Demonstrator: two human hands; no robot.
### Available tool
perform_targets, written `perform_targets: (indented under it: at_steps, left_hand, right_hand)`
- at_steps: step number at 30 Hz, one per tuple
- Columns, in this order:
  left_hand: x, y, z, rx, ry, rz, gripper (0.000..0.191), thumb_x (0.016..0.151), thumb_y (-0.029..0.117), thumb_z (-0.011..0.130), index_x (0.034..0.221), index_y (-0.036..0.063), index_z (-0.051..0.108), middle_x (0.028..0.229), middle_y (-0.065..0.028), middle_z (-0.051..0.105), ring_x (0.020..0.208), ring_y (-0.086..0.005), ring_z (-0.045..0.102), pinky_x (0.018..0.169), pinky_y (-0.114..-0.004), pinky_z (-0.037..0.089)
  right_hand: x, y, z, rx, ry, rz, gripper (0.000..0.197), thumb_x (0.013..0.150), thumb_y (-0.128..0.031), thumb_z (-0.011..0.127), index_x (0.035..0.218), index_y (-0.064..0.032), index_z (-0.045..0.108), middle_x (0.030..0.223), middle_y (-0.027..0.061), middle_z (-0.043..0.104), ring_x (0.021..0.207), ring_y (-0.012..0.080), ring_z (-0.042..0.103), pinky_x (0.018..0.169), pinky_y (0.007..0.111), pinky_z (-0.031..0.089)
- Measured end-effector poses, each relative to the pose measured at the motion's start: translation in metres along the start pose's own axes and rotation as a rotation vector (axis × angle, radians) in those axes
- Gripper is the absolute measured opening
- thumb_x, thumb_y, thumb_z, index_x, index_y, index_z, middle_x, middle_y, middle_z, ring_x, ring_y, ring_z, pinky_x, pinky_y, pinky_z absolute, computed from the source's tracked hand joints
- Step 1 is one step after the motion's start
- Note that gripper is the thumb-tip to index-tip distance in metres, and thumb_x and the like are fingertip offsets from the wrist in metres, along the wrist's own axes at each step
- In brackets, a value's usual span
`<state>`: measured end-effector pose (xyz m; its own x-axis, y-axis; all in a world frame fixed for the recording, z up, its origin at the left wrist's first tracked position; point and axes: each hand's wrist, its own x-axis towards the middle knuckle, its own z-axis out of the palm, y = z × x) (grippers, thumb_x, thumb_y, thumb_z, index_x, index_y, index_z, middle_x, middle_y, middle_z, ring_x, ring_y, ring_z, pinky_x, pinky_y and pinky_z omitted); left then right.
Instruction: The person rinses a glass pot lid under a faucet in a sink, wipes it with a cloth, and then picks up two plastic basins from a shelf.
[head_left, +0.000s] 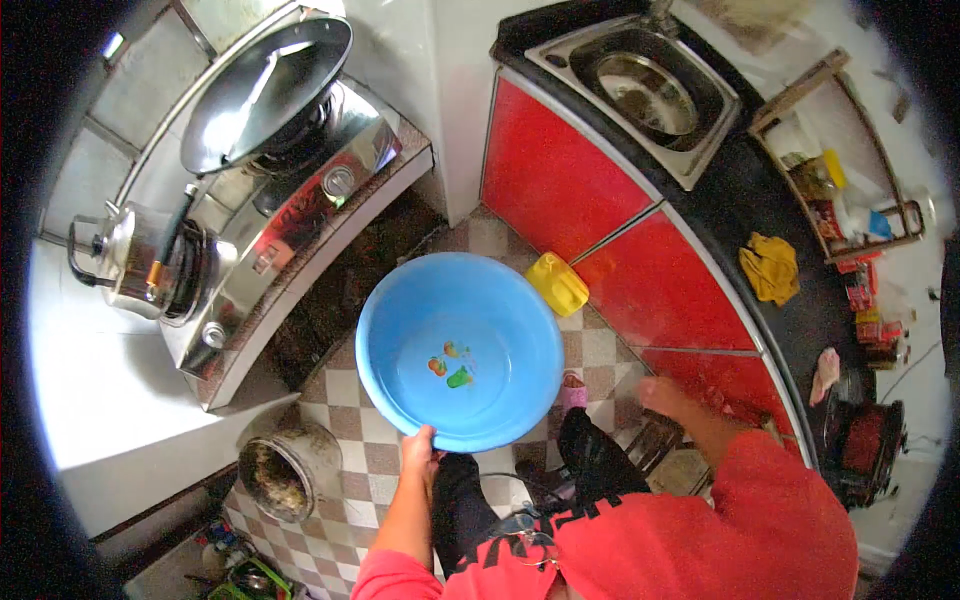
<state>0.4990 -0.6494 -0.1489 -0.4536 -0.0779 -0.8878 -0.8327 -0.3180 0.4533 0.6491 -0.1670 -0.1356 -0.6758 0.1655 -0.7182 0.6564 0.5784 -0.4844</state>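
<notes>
My left hand (421, 452) grips the near rim of a large blue plastic basin (480, 337), which hangs in front of me above the checkered floor. The basin holds nothing but shows a printed fruit picture on its bottom. My right hand (663, 396) is off to the right, apart from the basin, near the red cabinet doors (675, 277). It is blurred, and whether its fingers are apart is not clear. Just beyond the basin's right rim, a yellow plastic jug (556, 283) stands on the floor against the cabinets.
A gas stove (300, 202) at left bears a wok (274, 90) and a lidded pot (139, 262). At right, the black counter has a steel sink (645, 94), a yellow cloth (769, 268) and a rack (840, 157). A ceramic jar (289, 469) stands on the floor at lower left.
</notes>
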Motion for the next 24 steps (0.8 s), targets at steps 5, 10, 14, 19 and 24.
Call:
perform_targets:
  at_steps: [5, 10, 14, 19, 24]
  left_hand:
    - [0.028, -0.056, 0.038, -0.065, 0.062, -0.001, 0.021, 0.071, 0.002, 0.052, 0.092, -0.0002, 0.05, 0.071, -0.006, 0.052, 0.048, -0.0146, 0.049, 0.035, -0.024, 0.035]
    - [0.066, -0.104, 0.067, -0.202, 0.135, 0.176, 0.039, 0.067, 0.003, 0.054, 0.105, -0.004, 0.045, 0.09, -0.0114, 0.054, 0.07, -0.0218, 0.056, 0.054, -0.032, 0.047]
    - [0.093, -0.118, 0.079, -0.257, 0.115, 0.31, 0.041, 0.066, -0.006, 0.049, 0.107, -0.0072, 0.045, 0.099, -0.0099, 0.051, 0.095, -0.0214, 0.049, 0.086, -0.03, 0.037]
    - [0.135, -0.15, 0.074, -0.16, 0.193, 0.399, 0.042, 0.067, 0.001, 0.053, 0.108, -0.0074, 0.046, 0.103, -0.0126, 0.053, 0.09, -0.0232, 0.052, 0.083, -0.032, 0.04]
    - [0.136, -0.135, 0.091, -0.042, 0.175, 0.391, 0.044, 0.067, 0.0, 0.051, 0.11, -0.0084, 0.043, 0.105, -0.012, 0.05, 0.095, -0.0217, 0.049, 0.087, -0.031, 0.037]
  right_hand:
    - [0.149, -0.013, -0.048, -0.152, 0.036, -0.226, 0.015, 0.081, -0.013, 0.056, 0.092, -0.0037, 0.058, 0.08, 0.0054, 0.058, 0.069, 0.0156, 0.054, 0.06, 0.03, 0.045]
    - [0.217, -0.119, -0.062, -0.316, 0.092, -0.227, 0.018, 0.079, -0.009, 0.055, 0.097, -0.0046, 0.057, 0.084, 0.0114, 0.062, 0.076, 0.0204, 0.058, 0.064, 0.033, 0.047]
    - [0.273, -0.146, -0.057, -0.457, 0.112, -0.494, 0.028, 0.08, -0.014, 0.056, 0.106, -0.0048, 0.055, 0.095, 0.017, 0.06, 0.085, 0.0274, 0.058, 0.073, 0.036, 0.046]
    - [0.308, -0.195, -0.038, -0.59, 0.24, -0.11, 0.043, 0.084, -0.03, 0.05, 0.116, -0.0013, 0.049, 0.117, 0.0208, 0.05, 0.103, 0.0317, 0.05, 0.088, 0.038, 0.039]
    - [0.345, -0.178, -0.036, -0.574, 0.106, -0.167, 0.043, 0.085, -0.033, 0.044, 0.112, -0.0003, 0.05, 0.113, 0.0207, 0.051, 0.102, 0.0314, 0.05, 0.087, 0.037, 0.038]
